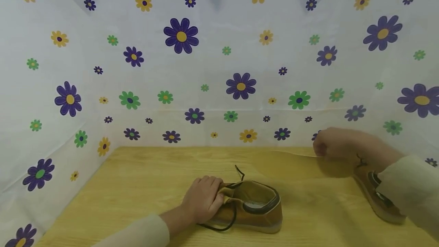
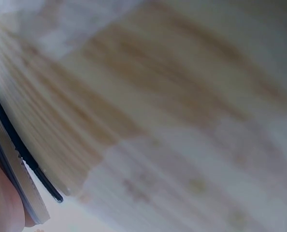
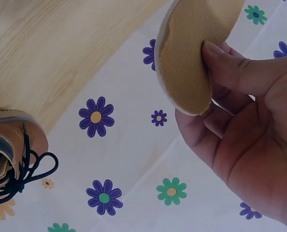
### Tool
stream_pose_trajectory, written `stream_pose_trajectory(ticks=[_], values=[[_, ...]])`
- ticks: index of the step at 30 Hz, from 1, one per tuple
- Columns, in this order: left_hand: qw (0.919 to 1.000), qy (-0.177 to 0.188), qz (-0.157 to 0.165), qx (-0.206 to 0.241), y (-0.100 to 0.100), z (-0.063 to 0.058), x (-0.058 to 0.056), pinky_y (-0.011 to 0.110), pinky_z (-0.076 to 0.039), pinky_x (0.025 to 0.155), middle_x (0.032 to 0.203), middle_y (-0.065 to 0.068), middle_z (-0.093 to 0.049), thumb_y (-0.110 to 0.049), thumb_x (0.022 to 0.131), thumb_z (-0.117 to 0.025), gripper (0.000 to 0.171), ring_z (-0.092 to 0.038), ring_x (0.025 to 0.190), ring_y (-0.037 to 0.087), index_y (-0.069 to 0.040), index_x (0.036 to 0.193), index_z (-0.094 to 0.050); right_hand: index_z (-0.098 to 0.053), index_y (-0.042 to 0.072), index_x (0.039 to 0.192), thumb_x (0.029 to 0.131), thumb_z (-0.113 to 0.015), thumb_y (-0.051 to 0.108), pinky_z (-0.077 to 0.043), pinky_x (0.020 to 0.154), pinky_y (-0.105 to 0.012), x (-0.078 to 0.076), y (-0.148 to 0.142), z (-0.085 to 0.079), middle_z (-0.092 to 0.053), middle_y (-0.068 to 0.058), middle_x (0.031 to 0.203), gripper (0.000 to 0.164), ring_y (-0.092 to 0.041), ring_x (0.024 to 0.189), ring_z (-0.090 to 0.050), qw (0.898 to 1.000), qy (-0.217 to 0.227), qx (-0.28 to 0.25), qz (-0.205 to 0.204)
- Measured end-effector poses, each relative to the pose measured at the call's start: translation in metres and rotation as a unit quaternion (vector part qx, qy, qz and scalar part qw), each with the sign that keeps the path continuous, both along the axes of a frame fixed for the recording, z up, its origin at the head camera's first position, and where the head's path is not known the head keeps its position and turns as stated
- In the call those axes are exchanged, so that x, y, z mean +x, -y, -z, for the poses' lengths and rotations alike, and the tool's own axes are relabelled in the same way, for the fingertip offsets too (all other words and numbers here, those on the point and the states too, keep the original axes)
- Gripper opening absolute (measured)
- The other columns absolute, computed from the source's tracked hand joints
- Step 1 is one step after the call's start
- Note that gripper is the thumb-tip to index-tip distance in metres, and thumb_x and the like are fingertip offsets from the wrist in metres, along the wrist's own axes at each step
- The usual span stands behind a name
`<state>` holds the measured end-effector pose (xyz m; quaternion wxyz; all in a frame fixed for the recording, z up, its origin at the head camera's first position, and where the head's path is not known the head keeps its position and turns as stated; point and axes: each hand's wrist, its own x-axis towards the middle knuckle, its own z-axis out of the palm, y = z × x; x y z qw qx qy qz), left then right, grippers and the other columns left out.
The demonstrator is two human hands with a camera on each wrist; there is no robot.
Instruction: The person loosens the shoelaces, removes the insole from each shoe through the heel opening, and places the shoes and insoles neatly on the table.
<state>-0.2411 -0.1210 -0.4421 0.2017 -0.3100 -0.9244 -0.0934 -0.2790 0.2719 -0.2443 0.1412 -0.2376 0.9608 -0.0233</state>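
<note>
A brown shoe [image 1: 271, 218] with a dark collar lies on its sole on the table, its opening facing up and its black lace [image 1: 234, 216] loose. My left hand [image 1: 204, 201] grips it over the front, thumb at the tongue. In the left wrist view only part of the hand and a black lace [image 2: 25, 150] show at the left edge. My right hand [image 1: 350, 144] is raised over the right side of the table. It pinches a tan woven insole [image 3: 184, 63] by one end, thumb on the fabric face; the insole [image 1: 291, 165] extends leftward in the head view.
A second brown shoe [image 1: 372, 197] stands at the right, partly behind my right sleeve [image 1: 408, 186]; its lace [image 3: 44, 162] is tied in a bow. White flowered cloth [image 1: 151, 75] hangs behind and beside the wood-grain table [image 1: 137, 170].
</note>
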Motion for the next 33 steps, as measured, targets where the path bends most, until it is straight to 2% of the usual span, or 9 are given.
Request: stream_pose_trajectory(ticks=[7,12,22,28,33], values=[[1.0,0.0,0.003,-0.004,-0.002,0.002,0.006,0.041,-0.049,0.084,0.105,0.002,-0.066,-0.027,0.098,-0.042,0.03,-0.061,0.095,0.019,-0.012,0.115,-0.061,-0.071,0.01,0.083,0.072,-0.061,-0.01,-0.054,0.075,-0.037,-0.004,0.018,0.016,-0.065,0.002,0.083,0.026,-0.017,0.077,-0.056,0.999,-0.016,-0.021,-0.022],[1.0,0.006,0.001,0.001,-0.004,0.004,0.009,0.041,-0.048,0.084,0.106,0.001,-0.066,-0.028,0.1,-0.041,0.03,-0.059,0.095,0.019,-0.011,0.115,-0.061,-0.071,0.01,0.08,0.074,-0.063,-0.009,-0.055,0.072,-0.036,-0.008,0.037,0.028,-0.067,0.001,0.08,0.022,-0.017,0.075,-0.058,0.998,-0.045,-0.041,-0.029],[0.9999,-0.014,-0.001,-0.002,-0.001,-0.005,0.006,0.042,-0.049,0.083,0.105,0.005,-0.067,-0.027,0.098,-0.043,0.031,-0.061,0.094,0.021,-0.008,0.114,-0.062,-0.071,0.01,0.08,0.076,-0.065,-0.009,-0.056,0.073,-0.037,-0.018,0.063,0.037,-0.069,-0.003,0.081,0.02,-0.019,0.076,-0.061,0.996,-0.067,-0.051,-0.042],[1.0,0.004,-0.006,0.004,0.0,-0.007,0.006,0.043,-0.048,0.085,0.107,0.006,-0.067,-0.027,0.098,-0.042,0.032,-0.061,0.095,0.022,-0.008,0.116,-0.062,-0.072,0.009,0.081,0.078,-0.064,-0.007,-0.056,0.073,-0.037,-0.024,0.078,0.04,-0.07,-0.004,0.082,0.018,-0.019,0.076,-0.063,0.995,-0.072,-0.045,-0.054],[0.9998,0.017,-0.008,0.005,-0.003,-0.004,0.009,0.043,-0.048,0.087,0.107,0.004,-0.066,-0.028,0.099,-0.042,0.031,-0.06,0.095,0.021,-0.01,0.116,-0.061,-0.071,0.01,0.082,0.083,-0.065,-0.003,-0.056,0.074,-0.037,-0.027,0.087,0.05,-0.069,-0.003,0.083,0.014,-0.018,0.077,-0.063,0.996,-0.058,-0.048,-0.042]])
